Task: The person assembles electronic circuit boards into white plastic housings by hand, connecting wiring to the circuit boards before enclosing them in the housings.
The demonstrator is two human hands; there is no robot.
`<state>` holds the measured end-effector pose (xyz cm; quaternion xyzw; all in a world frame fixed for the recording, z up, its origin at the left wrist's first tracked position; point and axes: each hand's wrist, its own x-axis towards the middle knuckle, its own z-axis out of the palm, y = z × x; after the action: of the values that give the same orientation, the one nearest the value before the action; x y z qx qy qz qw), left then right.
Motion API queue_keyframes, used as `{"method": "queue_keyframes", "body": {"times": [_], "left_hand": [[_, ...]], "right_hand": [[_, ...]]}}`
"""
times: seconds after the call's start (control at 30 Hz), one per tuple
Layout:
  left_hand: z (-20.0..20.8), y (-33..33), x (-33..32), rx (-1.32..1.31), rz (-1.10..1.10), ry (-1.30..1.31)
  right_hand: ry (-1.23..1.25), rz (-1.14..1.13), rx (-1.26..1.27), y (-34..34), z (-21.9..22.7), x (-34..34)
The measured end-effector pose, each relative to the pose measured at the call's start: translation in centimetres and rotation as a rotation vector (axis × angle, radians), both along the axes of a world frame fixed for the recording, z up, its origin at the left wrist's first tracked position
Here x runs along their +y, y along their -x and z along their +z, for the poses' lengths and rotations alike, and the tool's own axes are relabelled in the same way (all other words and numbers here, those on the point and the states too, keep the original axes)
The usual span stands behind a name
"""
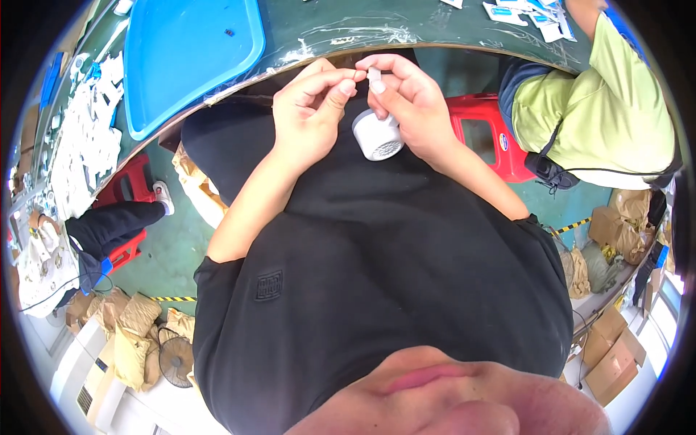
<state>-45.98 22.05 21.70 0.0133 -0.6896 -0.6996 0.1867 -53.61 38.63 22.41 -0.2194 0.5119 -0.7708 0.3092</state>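
Note:
Both hands meet just in front of the table edge. My left hand (312, 109) pinches with thumb and forefinger close to a small pale piece (374, 75); what its fingertips grip is too small to make out. That pale piece sits between the fingers of my right hand (413, 105). Below the right fingers hangs a short white cylinder (379, 138) with a perforated round end, tilted toward my lap. It touches the right hand, but whether the fingers grip it or it hangs from the small piece is hidden.
A blue tray (192, 61) with a tiny dark bit lies on the green table, left of my hands. White parts (87, 141) are heaped farther left; white-and-blue packets (540, 16) lie far right. A person in yellow-green (602, 109) sits right by a red stool (496, 138); another person sits left.

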Motion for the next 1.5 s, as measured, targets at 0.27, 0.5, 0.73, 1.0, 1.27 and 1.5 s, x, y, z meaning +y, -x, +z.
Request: {"method": "queue_keyframes", "body": {"times": [0.27,0.5,0.73,1.0,1.27,1.5], "left_hand": [[-0.4,-0.1,-0.9,-0.1,-0.01,-0.069],[0.6,-0.8,-1.7,-0.23,-0.362,-0.454],[0.0,-0.5,0.5,-0.128,-0.255,-0.846],[-0.1,-0.1,1.1,-0.062,-0.056,-0.45],[0.8,0.2,0.0,-0.157,-0.16,-0.53],[-1.3,1.0,0.5,0.266,0.188,0.382]], "right_hand": [[-0.005,-0.018,0.023,-0.1,0.0,-0.1],[-0.089,-0.01,0.119,0.0,-0.1,0.0],[-0.079,-0.008,0.086,-0.6,-0.3,-1.0],[-0.04,-0.001,0.004,0.0,-0.1,-1.0],[0.042,0.047,-0.153,1.0,0.3,-0.7],[0.084,0.044,-0.276,0.5,-0.3,-1.3]]}}
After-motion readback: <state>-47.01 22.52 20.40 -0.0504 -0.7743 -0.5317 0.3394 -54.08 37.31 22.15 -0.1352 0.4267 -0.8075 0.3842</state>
